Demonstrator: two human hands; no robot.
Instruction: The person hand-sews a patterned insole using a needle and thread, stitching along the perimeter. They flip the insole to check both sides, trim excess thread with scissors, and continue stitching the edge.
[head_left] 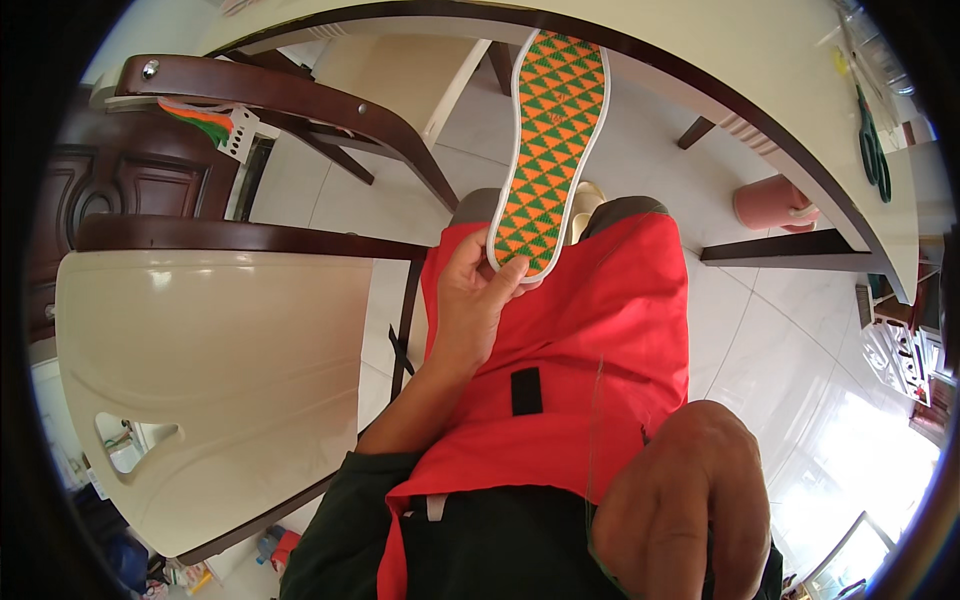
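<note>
My left hand (483,283) pinches the near end of a shoe insole (550,150), with the thumb on top and the fingers beneath. The insole bears orange and green triangles inside a white border. It extends away from me over my lap, its far end at the table's edge. Close to the camera at the lower right is my right hand (690,500), its fingers curled, their tips hidden. A fine thread (597,430) runs down over the red apron (590,320) to the edge of that hand. What the right hand grips cannot be made out.
A cream table (690,30) with a dark rim curves across the top. Green-handled scissors (872,150) lie on its right part. Left of me stands a cream chair (220,370). A holed white card (239,135) with orange and green threads hangs on a wooden armrest (270,85). A pink bucket (768,203) stands below.
</note>
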